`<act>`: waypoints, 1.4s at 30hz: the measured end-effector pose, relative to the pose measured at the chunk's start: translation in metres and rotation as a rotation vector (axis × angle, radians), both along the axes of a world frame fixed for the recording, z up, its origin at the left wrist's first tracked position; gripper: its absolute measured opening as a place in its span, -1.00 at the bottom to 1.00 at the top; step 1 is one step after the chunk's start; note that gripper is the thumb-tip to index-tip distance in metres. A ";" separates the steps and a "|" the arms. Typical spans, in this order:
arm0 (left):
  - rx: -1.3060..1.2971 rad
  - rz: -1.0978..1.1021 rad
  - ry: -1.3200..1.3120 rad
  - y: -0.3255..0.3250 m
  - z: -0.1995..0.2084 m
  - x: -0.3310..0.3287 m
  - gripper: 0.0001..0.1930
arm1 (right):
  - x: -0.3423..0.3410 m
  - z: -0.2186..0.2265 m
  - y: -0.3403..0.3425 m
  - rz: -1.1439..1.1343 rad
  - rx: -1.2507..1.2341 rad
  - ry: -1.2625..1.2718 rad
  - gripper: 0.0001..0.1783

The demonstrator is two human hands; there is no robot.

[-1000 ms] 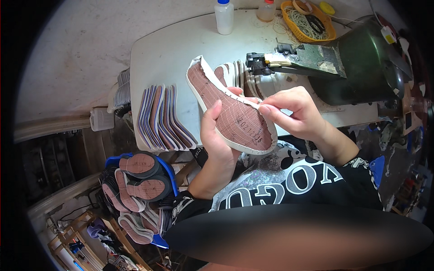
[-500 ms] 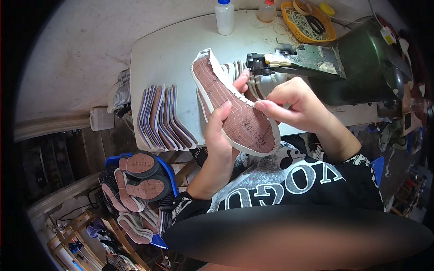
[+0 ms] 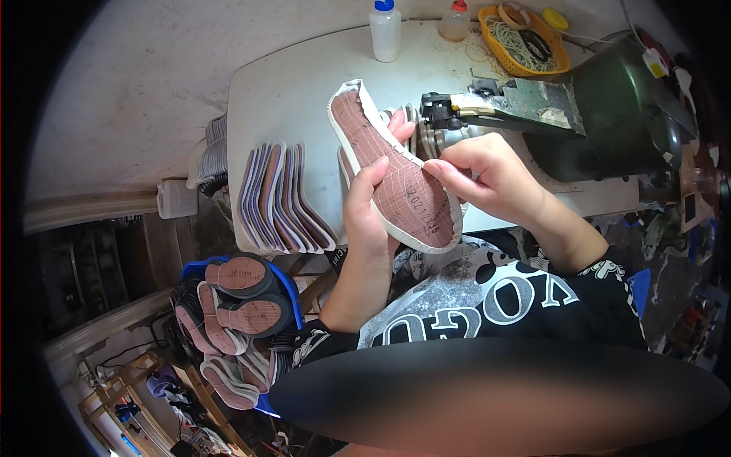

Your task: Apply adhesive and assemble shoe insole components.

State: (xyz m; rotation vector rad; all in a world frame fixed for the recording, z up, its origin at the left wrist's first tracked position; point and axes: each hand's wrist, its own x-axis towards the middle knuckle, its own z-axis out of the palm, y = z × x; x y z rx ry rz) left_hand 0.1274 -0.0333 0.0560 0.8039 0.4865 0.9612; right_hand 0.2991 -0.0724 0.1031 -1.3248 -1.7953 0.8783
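Note:
A shoe insole (image 3: 417,204) with a reddish-brown gridded face and a white border strip is held up above the table's front edge. My left hand (image 3: 367,209) grips it at the waist, thumb on the face and fingers behind. At its right edge, my right hand (image 3: 487,177) is closed in a pinch on the white strip, thumb against the border. Toward the narrow end, the strip stands up from the face. Whether the right fingers hold anything besides the strip is hidden. Behind the insole, more insoles (image 3: 413,116) stand partly covered.
A green sewing machine (image 3: 542,107) reaches in from the right, close to my right hand. A row of insoles (image 3: 283,199) stands on the white table (image 3: 304,91). Bottles (image 3: 385,34) and a yellow basket (image 3: 562,62) sit behind. A blue bin (image 3: 286,283) of soles stands lower left.
The insole has turned slightly and its broad end sits a little higher. My right hand has shifted a little left along with the strip it pinches. The whole view has moved slightly.

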 end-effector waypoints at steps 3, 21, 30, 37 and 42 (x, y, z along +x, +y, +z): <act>-0.122 -0.024 -0.080 0.000 0.006 0.001 -0.32 | 0.001 -0.005 -0.002 -0.023 -0.179 0.071 -0.61; -0.173 0.029 -0.098 -0.003 0.013 0.003 -0.32 | 0.016 -0.016 -0.008 0.156 -0.337 0.588 -0.83; -0.145 -0.012 -0.031 -0.008 0.022 0.009 -0.29 | 0.021 -0.015 -0.012 0.125 -0.297 0.517 -0.83; -0.102 -0.078 0.014 -0.008 0.029 0.013 -0.16 | 0.025 -0.016 -0.013 0.179 -0.404 0.576 -0.73; -0.083 -0.140 -0.059 -0.006 0.022 0.010 -0.18 | 0.025 -0.014 -0.012 0.232 -0.476 0.608 -0.70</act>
